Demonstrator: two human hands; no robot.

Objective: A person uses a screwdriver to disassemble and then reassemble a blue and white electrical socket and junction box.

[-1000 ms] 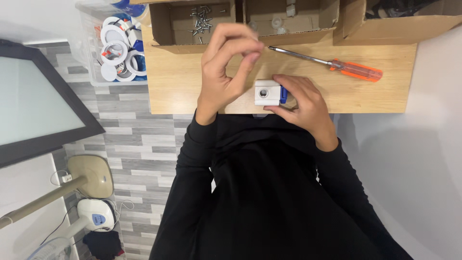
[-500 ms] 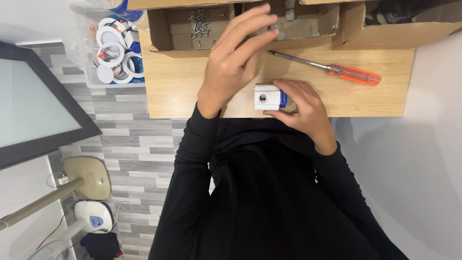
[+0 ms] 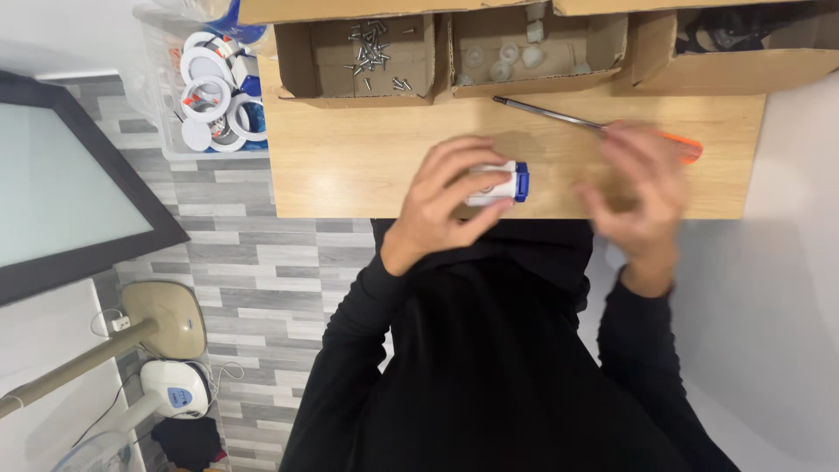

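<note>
My left hand is shut on a small white block with a blue end and holds it down near the front edge of the wooden table. My right hand is blurred with motion, its fingers apart and nothing in them. It hovers over the orange handle of a screwdriver that lies slantwise on the table. Only the steel shaft and the handle's far tip show past my fingers.
Three open cardboard boxes line the back of the table: one with loose screws, one with small white pieces, one with dark contents. A clear bin of white rings stands at the left. A dark-framed panel and a fan base stand below it.
My left hand came down from the boxes and took hold of the white block. My right hand let go of the block and swung right to the screwdriver handle.
</note>
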